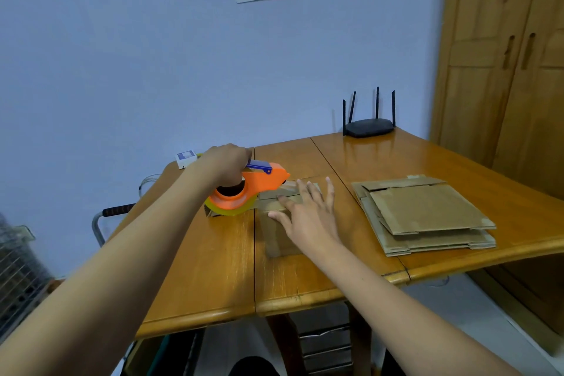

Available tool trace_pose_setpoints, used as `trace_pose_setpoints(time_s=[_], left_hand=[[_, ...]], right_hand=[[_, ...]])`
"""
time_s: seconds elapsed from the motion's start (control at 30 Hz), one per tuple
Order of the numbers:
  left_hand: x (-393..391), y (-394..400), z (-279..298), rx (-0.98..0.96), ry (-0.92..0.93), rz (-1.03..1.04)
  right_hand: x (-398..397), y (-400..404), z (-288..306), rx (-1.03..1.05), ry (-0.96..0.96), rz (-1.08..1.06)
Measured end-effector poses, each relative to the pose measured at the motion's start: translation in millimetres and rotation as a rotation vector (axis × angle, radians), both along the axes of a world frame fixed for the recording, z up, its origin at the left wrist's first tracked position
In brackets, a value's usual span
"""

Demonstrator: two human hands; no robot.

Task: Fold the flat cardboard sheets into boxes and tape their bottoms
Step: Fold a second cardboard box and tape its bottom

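Note:
A folded cardboard box (pixel 276 239) stands on the wooden table (pixel 213 268), its closed flaps facing up. My right hand (pixel 306 217) lies flat on those flaps with straight, spread fingers. My left hand (pixel 227 166) grips the handle of an orange tape dispenser (pixel 253 189) with a roll of yellowish tape. The dispenser sits at the box's left top edge, its nose pointing along the flap seam toward my right hand. A stack of flat cardboard sheets (pixel 424 214) lies on the table to the right.
A black router (pixel 369 127) with antennas stands at the table's back edge. A small white and blue box (pixel 185 157) sits at the back left corner. A wooden wardrobe (pixel 503 70) rises on the right. A metal cart handle (pixel 117 210) and wire crate (pixel 18 268) are at left.

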State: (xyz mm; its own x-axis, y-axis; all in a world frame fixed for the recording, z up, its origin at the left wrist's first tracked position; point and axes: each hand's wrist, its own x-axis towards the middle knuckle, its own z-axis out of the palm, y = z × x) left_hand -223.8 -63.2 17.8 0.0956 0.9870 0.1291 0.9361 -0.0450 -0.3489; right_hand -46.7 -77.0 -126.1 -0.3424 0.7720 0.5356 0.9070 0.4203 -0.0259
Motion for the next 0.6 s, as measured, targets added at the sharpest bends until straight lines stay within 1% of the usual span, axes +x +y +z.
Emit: trace_pose_setpoints(time_s=[0.27, 0.43, 0.6], left_hand=[[-2, -3, -8, -0.033, -0.011, 0.023], [-3, -5, -11, -0.051, -0.037, 0.040], [-3, -7, -13, -0.053, -0.019, 0.030]], right_hand=[[3, 1, 2, -0.047, 0.016, 0.027], [4, 4, -1, -0.022, 0.043, 0.064], [5, 3, 2, -0.084, 0.050, 0.087]])
